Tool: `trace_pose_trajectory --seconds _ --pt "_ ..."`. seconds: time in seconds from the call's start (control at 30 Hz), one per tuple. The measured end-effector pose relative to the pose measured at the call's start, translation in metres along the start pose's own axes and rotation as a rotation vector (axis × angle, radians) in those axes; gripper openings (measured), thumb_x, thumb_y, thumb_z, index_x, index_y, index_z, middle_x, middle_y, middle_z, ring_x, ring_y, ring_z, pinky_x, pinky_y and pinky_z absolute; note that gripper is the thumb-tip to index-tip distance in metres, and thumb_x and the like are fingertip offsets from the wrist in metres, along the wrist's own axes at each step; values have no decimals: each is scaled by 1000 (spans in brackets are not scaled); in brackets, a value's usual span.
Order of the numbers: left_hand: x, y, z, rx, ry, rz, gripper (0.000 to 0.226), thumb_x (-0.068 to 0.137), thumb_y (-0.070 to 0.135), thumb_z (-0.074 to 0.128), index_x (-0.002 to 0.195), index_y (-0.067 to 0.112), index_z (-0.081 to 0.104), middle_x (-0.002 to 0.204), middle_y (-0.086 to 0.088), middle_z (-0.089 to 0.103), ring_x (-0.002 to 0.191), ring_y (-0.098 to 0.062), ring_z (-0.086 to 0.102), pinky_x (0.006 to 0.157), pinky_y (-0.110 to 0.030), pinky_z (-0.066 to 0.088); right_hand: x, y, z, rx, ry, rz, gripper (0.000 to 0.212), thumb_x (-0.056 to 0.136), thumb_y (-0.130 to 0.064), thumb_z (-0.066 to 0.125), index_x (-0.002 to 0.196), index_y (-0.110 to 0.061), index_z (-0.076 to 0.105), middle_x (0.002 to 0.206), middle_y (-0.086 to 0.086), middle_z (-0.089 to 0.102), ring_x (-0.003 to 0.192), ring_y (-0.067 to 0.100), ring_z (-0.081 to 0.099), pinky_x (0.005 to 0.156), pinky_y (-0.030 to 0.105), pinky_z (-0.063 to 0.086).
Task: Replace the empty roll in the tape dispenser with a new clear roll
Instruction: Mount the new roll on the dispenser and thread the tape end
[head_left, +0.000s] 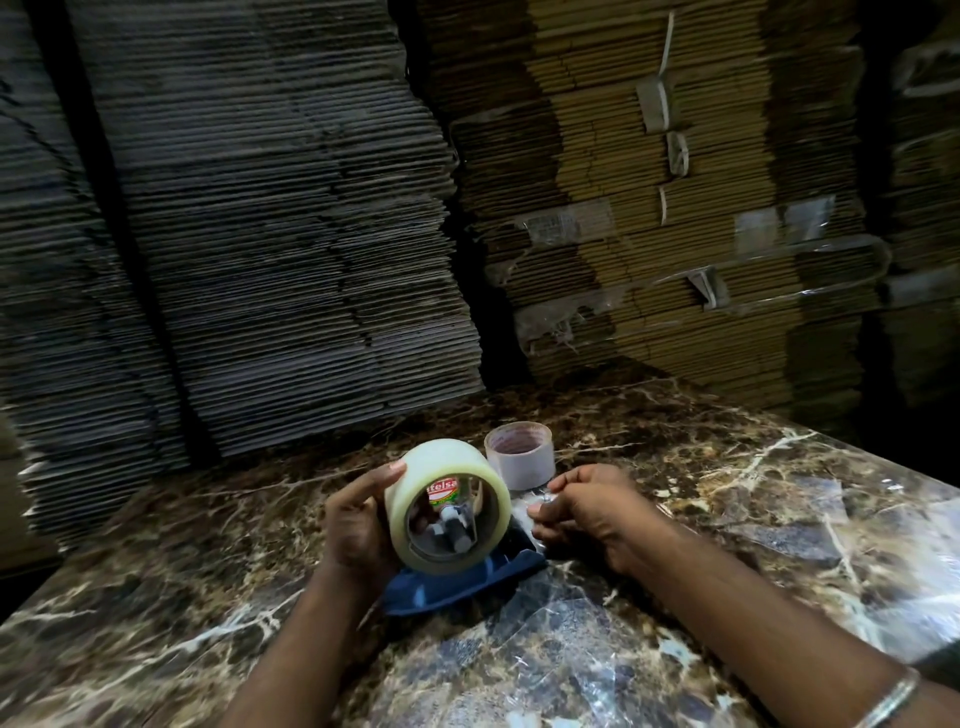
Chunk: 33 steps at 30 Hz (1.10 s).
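Fingers (387, 475) of left hand (358, 525) spread around new clear roll (447, 506) seated on blue tape dispenser (457, 584) at frame centre, right hand (587, 506) fingertips pinched on the tape end, empty roll (521, 461) upright just behind on marble table (727, 493).

Two tape rolls (447, 506) (519, 454), seemingly one dispenser (462, 579).

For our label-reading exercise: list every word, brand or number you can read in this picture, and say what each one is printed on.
"atelsa": white letters on a red band of the label inside the core of the new clear roll; its start is cut off by the roll's edge.
Small print below that band on the same label: too blurred to read.
Empty roll, tape dispenser, stacked cardboard: no readable text.
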<state>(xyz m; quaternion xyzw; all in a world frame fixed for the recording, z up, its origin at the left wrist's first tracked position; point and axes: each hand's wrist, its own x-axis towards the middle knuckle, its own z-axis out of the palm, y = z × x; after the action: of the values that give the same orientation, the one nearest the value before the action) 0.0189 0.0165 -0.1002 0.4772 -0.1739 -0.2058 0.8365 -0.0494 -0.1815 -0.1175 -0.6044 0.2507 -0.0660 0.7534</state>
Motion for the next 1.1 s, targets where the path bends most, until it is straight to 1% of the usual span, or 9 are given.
trace_pose_trajectory --seconds 0.17,0.3,0.43,0.57,0.67,0.73,0.87,0.97,1.1 --pt "0 3 -2 95 -39 -50 45 48 34 79 80 2 78 77 -20 74 68 -31 71 66 -36 59 3 0 1 -17 39 3 21 80 22 61 88 3 60 78 25 71 63 31 72 74 45 63" --pt "2 6 -1 121 3 -83 44 47 31 80 81 4 77 81 -23 70 70 -35 68 69 -38 57 1 0 3 -31 52 -9 21 79 23 62 87 4 61 77 25 71 59 30 71 68 42 63" --pt "3 6 -3 65 -17 -37 40 52 38 73 74 4 76 69 -18 70 63 -32 66 64 -33 56 0 0 3 -22 58 -22 21 79 23 62 87 4 61 79 26 70 64 33 72 75 46 63" --pt "3 7 -10 110 25 -40 56 36 31 84 79 -2 73 67 -18 68 59 -31 65 61 -31 55 -1 1 1 -39 50 -45 19 83 21 58 87 3 59 84 26 69 64 31 70 61 37 60" --pt "2 7 -9 146 46 -48 33 62 25 64 76 -3 75 65 -18 69 55 -29 66 61 -32 54 1 4 1 -24 48 -55 18 84 22 55 90 4 57 82 26 68 62 30 68 62 39 61" --pt "2 8 -7 162 35 -72 31 68 23 58 75 0 77 70 -19 71 59 -30 68 63 -34 56 3 5 2 -14 46 -54 21 83 22 55 89 3 57 78 25 68 60 29 67 66 41 60" --pt "2 10 -1 201 16 -88 31 71 24 58 74 1 78 68 -17 73 57 -27 69 61 -34 57 4 5 2 -11 47 -51 20 81 23 56 87 4 58 74 24 68 55 28 66 61 41 61" --pt "2 12 1 235 41 -91 31 67 27 65 80 1 77 73 -18 72 60 -28 68 69 -37 53 6 4 2 -25 56 -42 21 81 23 57 95 7 61 79 25 69 59 28 69 63 42 62" --pt "3 12 4 250 67 -91 37 65 29 69 87 0 77 83 -23 72 69 -32 67 75 -40 52 4 2 4 -32 54 -35 19 81 22 59 91 6 61 79 25 69 59 29 68 59 39 62"
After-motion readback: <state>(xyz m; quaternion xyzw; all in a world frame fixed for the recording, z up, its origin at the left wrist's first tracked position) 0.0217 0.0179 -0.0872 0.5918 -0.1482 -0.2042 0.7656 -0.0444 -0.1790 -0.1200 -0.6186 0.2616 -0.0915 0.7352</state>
